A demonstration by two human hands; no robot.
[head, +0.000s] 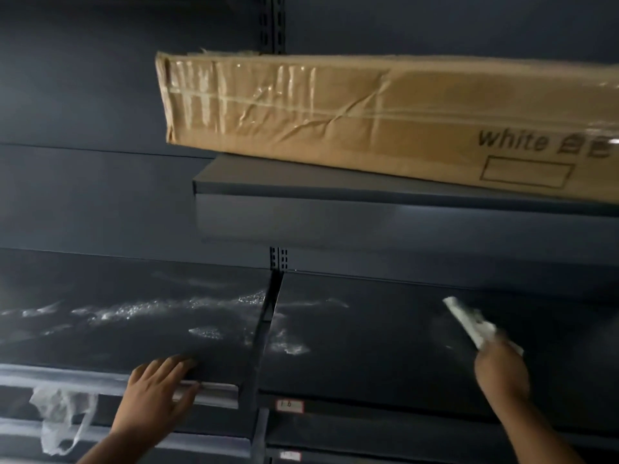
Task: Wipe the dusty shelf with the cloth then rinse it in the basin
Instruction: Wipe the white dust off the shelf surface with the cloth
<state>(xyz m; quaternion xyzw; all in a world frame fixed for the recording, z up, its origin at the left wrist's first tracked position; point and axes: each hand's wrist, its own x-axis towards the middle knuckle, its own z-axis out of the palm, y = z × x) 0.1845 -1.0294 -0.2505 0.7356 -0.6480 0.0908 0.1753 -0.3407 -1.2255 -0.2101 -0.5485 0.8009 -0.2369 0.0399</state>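
Observation:
A dark metal shelf (368, 346) runs across the lower half of the view, split by a gap at the middle. Pale dust streaks and smears (140, 311) cover its left section and spill a little past the gap. My right hand (502, 371) is shut on a whitish cloth (469, 321), which sticks out forward and left from my fist and lies on the right section. My left hand (164, 386) rests flat with fingers spread on the front edge of the left section. No basin is in view.
A long brown cardboard box (368, 118) marked "white" lies on the higher shelf (335, 202) overhanging the right section. A clear plastic bag (60, 416) hangs off the front rail at lower left. A slotted upright post (278, 259) stands at the back.

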